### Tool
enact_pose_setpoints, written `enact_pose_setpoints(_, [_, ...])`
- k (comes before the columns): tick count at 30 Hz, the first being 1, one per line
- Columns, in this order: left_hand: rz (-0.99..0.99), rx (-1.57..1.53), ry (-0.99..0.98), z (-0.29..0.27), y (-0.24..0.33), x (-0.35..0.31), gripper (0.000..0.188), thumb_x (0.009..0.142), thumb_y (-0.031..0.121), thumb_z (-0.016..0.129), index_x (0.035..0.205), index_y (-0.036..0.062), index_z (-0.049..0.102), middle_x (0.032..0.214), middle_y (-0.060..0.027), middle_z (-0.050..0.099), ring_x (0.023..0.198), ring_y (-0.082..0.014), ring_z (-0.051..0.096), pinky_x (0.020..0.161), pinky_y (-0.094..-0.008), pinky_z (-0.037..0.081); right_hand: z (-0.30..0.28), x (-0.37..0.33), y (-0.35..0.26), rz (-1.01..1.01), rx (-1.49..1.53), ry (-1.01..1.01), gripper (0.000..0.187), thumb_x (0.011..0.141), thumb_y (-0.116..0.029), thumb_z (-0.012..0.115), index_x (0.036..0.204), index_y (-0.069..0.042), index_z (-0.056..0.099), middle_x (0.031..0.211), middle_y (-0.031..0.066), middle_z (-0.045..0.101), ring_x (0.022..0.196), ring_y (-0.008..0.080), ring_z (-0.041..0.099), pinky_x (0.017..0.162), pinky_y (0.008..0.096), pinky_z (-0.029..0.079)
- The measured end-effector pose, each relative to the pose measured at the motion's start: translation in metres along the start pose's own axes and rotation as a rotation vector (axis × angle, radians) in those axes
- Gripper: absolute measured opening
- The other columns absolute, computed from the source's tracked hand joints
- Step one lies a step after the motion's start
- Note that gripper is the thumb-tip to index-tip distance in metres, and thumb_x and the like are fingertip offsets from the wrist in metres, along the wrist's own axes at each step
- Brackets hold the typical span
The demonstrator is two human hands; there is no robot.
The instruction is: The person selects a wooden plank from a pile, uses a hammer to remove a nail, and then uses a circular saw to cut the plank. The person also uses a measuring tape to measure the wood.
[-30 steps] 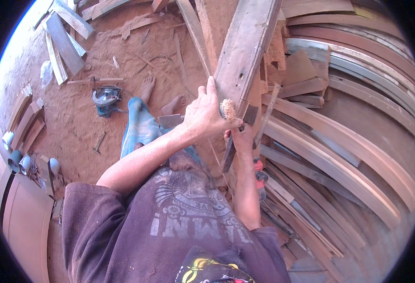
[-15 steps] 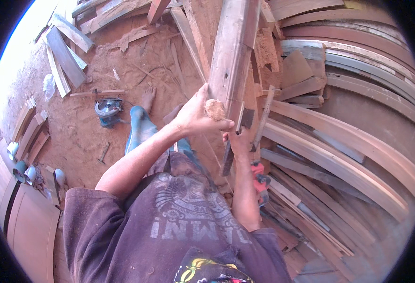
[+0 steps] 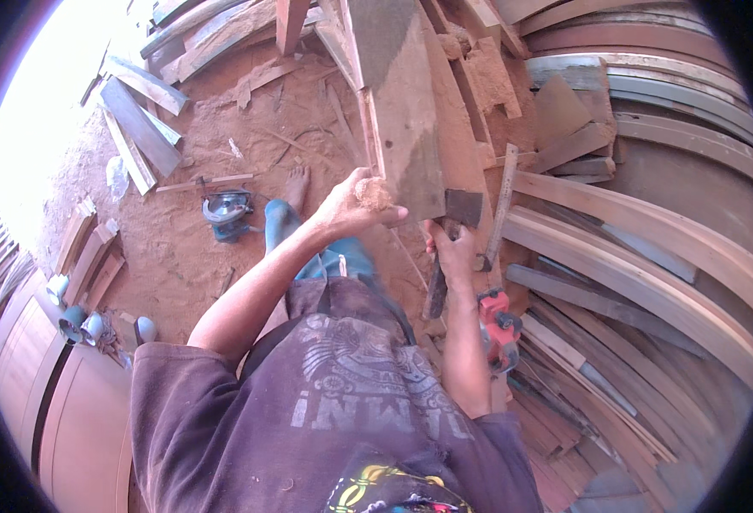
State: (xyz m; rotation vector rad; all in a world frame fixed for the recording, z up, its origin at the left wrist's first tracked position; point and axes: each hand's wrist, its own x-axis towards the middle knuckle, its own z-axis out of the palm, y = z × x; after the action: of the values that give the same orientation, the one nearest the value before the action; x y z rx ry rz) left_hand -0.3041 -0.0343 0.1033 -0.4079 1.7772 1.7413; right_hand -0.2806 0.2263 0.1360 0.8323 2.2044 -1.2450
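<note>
My left hand (image 3: pixel 346 203) is closed at the near left corner of a long wooden board (image 3: pixel 406 128), its thumb stretched across the end. A round, tan, fibrous clump (image 3: pixel 374 194) sits between that thumb and forefinger; what it is I cannot tell. The board's broad, patchy grey-brown face is turned up, and its far end runs out at the top. Just right of the board's end, my right hand (image 3: pixel 453 248) is wrapped round a dark tool with a flat, rectangular head (image 3: pixel 463 207) and a straight handle (image 3: pixel 434 291).
A circular saw (image 3: pixel 227 211) lies on the sandy floor at the left, near a bare foot (image 3: pixel 298 184). A red power tool (image 3: pixel 500 329) is right of my right forearm. Stacked planks (image 3: pixel 641 282) fill the right side. A narrow strip (image 3: pixel 503 201) stands beside the tool.
The board has rolled over: its narrow, grooved side was up, and now its broad face is. My left hand has shifted slightly left along its end. The view has moved a little.
</note>
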Motion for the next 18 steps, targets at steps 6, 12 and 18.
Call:
enact_pose_setpoints(6, [-0.014,0.146,-0.002,-0.003,0.015,-0.005,0.096,0.075,0.055,0.093,0.139,-0.0046,0.055,0.126,-0.0255,0.072,0.122,-0.0368,0.07,0.105,-0.0439,0.054,0.003,0.001,0.003,-0.047,0.07,-0.012,0.029,0.091,-0.029,0.087,0.097,-0.004,0.074,0.073,0.0004,0.068,0.059,0.0097,0.063,0.054,0.0263,0.049])
enact_pose_setpoints(12, [0.06,0.153,0.016,-0.001,0.005,0.0,0.096,0.076,0.059,0.09,0.137,-0.0064,0.055,0.125,-0.0264,0.073,0.122,-0.0402,0.07,0.105,-0.0466,0.055,0.004,0.0,-0.008,-0.007,0.095,-0.018,0.025,0.09,-0.027,0.087,0.096,-0.007,0.075,0.071,-0.001,0.066,0.057,0.0079,0.06,0.051,0.0253,0.046])
enact_pose_setpoints(18, [0.15,0.315,0.1,-0.005,0.015,-0.018,0.087,0.082,0.059,0.086,0.139,0.0017,0.057,0.116,-0.0268,0.075,0.113,-0.0451,0.071,0.099,-0.0503,0.056,-0.003,-0.005,-0.017,-0.02,0.135,-0.1,0.025,0.09,-0.028,0.088,0.091,-0.009,0.072,0.067,-0.0025,0.062,0.054,0.0084,0.058,0.049,0.0254,0.043])
